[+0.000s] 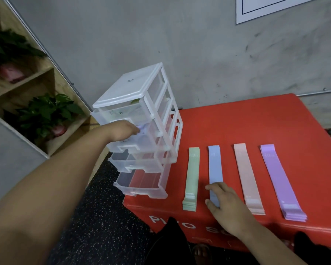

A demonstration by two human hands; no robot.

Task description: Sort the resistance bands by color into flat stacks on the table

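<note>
Four flat stacks of bands lie side by side on the red table [237, 121]: green [192, 176], blue [215, 165], pink [246, 175] and purple [277, 175]. My right hand [225, 201] rests with straight fingers on the near end of the blue stack. My left hand [120, 131] reaches into the second drawer of a clear plastic drawer unit [134, 88] at the table's left corner. Its fingertips curl round a pale bluish band [143, 129] inside the drawer. Most of that band is hidden.
All the unit's drawers are pulled out; the lower ones overhang the table's left edge. A grey wall stands behind the table. Wooden shelves with potted plants [46, 113] are at the left. The floor below is dark and speckled.
</note>
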